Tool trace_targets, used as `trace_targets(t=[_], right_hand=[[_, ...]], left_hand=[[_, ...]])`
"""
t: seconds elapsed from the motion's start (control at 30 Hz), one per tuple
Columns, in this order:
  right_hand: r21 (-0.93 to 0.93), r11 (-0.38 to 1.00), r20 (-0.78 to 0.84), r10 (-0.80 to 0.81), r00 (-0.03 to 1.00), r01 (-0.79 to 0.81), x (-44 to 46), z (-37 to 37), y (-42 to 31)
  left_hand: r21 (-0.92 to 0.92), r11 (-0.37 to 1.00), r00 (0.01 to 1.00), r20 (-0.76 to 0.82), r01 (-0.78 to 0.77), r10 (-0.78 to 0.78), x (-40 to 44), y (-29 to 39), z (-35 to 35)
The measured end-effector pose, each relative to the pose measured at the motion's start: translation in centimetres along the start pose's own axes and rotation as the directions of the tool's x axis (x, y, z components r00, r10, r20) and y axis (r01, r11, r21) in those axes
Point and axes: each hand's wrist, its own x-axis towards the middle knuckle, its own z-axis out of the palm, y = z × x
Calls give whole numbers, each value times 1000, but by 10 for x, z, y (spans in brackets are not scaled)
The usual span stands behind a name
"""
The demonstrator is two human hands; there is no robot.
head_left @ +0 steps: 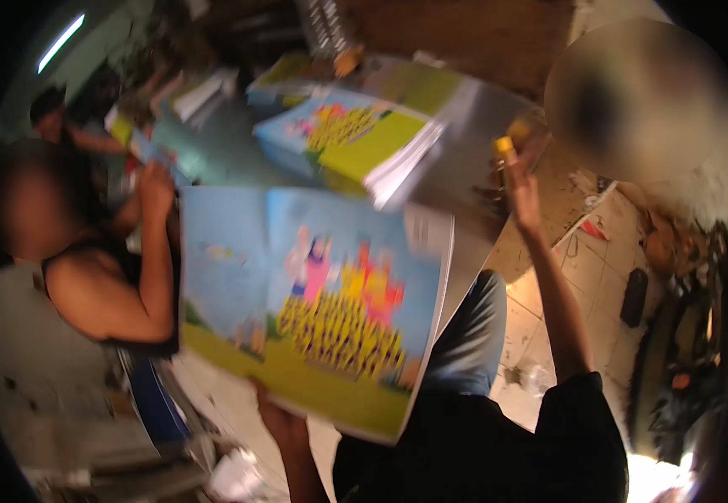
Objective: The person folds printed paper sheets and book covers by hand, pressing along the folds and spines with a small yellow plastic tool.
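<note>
My left hand [280, 417] grips the lower edge of a large printed sheet [238, 293], its fingers mostly hidden behind it. The sheet shows a blue sky, green ground and colourful cartoon figures, and it hangs in front of my body. My right hand [521, 191] is raised at the right edge of the table, closed around a small object with a yellow top [504, 146]; blur hides its details. Beyond the sheet, a thick stack of similar prints [372, 138] lies on the metal table [464, 172].
A person [100, 277] at the left holds up their hands near the table. Another person [49, 121] is farther back. More printed stacks [200, 96] lie at the far left of the table. Tiled floor [531, 327] and a dark machine [674, 352] are at the right.
</note>
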Motion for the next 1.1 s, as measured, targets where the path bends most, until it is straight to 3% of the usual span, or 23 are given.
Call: trace_targets(t=[0.07,0.13,0.2,0.23,0.27,0.3,0.37,0.4,0.47,0.53,0.63,0.7,0.73,0.8,0.83,0.9,0.93,1.0,1.1], right_hand=[[313,946,90,-123,988,89,-3,-1,-16],[197,977,61,-100,993,86,-25,8,-57],[-146,959,263,-199,944,243,-46,15,-89],[-206,942,328,-189,926,266,-62,25,-104],[-264,920,384,-177,906,291,-81,37,-112],[-224,924,508,-162,846,311,-92,43,-108],[-110,961,705,-104,701,253,-131,67,-103],[-221,880,820,-65,569,420,-147,87,-105],[-82,840,908,-159,388,537,-166,106,-80],[-193,801,938,-18,346,566,-177,113,-73],[-232,803,940,40,338,550,-184,119,-64],[-161,768,940,-72,334,620,-183,122,-63],[-162,764,947,-58,317,625,-183,124,-64],[-150,757,952,-63,299,636,-182,126,-67],[-151,755,958,-48,283,638,-183,127,-67],[-214,774,950,22,312,596,-184,126,-64],[-219,771,953,36,302,598,-183,125,-63],[-185,787,959,15,282,589,-179,123,-60],[-169,800,955,-12,298,575,-178,123,-57]], left_hand=[[32,997,998,-11,63,-63,-32,-24,18],[-48,989,987,-77,139,-142,-48,-42,19],[20,990,986,-94,142,-140,-63,-51,40],[-2,990,981,-135,142,-141,-72,-53,44],[53,954,949,-130,295,-287,-81,-54,46],[109,890,895,-123,442,-429,-87,-55,48],[108,836,842,-116,537,-526,-89,-56,49],[127,778,788,-91,615,-608,-90,-57,48],[30,819,819,-61,572,-570,-88,-67,36],[-73,856,856,-42,512,-516,-85,-73,33],[-238,878,898,-46,416,-438,-82,-71,41],[133,909,916,-137,394,-377,-84,-68,44],[111,912,914,-145,395,-378,-85,-64,47],[607,784,976,64,130,-210,-90,-53,48],[593,793,976,49,141,-210,-90,-52,47],[554,831,964,191,50,-185,-87,-52,46],[543,838,966,181,60,-186,-89,-54,46],[329,902,940,99,278,-326,-91,-57,47],[311,892,901,178,329,-395,-89,-58,42]])
